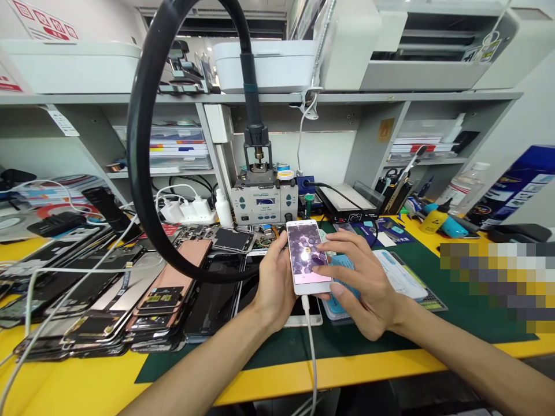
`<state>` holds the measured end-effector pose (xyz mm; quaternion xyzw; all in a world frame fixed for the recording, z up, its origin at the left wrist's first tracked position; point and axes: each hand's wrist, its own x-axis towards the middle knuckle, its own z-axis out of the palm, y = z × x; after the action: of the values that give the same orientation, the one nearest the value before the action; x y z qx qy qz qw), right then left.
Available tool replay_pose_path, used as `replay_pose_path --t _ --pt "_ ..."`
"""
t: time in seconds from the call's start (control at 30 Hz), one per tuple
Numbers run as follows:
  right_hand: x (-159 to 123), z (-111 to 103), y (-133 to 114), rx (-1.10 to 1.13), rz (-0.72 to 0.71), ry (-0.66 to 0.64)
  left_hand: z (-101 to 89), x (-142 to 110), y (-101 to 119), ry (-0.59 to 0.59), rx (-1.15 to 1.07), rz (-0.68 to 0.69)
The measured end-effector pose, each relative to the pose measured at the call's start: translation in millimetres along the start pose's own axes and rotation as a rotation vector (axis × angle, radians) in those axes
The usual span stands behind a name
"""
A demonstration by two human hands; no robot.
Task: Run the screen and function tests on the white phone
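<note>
- Handling, as judged: the white phone (302, 263) should prove light, stiff and slim, its smooth glass face and casing liable to slip; the glass would be the fragile part if dropped or pressed hard.
- Hold point, as judged: best taken by the two long side edges, with support behind, clear of the lit screen and of the plug (306, 303) at the bottom edge, where sideways strain could harm the socket.
- Tether: a white cable (312, 352) hangs from the plug past the front of the bench (260, 380); its pull should be slight but felt.
- Position: held above the green mat (472, 315), tilted to face the wearer, in front of the grey control unit (264, 202).
- Left grip (274, 283): closed around the phone, thumb along the left edge, palm and fingers behind.
- Right grip (370, 283): open, fingers spread and bent over the right side of the screen; contact with the glass cannot be confirmed.
- Appearance: white front borders, rounded corners, screen lit with dark purplish rounded shapes over pink and a bright spot near the middle. Small on-screen marks unreadable. No crack discernible; back hidden.
</note>
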<state>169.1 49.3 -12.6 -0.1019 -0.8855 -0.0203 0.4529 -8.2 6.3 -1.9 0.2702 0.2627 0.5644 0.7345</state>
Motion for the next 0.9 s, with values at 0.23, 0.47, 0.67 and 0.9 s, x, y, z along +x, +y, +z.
replay_pose_path --t 0.23,0.47,0.67,0.9 --pt "-2.6 0.8 -3.5 0.008 -0.022 -0.133 1.6 -0.1 -0.8 0.039 -0.022 0.047" --pt "1.1 -5.3 2.1 0.03 0.069 0.022 -3.8 1.4 -2.4 -0.018 0.015 -0.012" --pt "1.7 -3.8 2.5 0.04 0.073 -0.001 -1.4 1.1 -1.1 0.002 0.022 -0.01" --pt "2.0 -6.4 0.7 0.041 0.057 0.03 -0.5 1.0 -0.6 -0.011 0.021 -0.017"
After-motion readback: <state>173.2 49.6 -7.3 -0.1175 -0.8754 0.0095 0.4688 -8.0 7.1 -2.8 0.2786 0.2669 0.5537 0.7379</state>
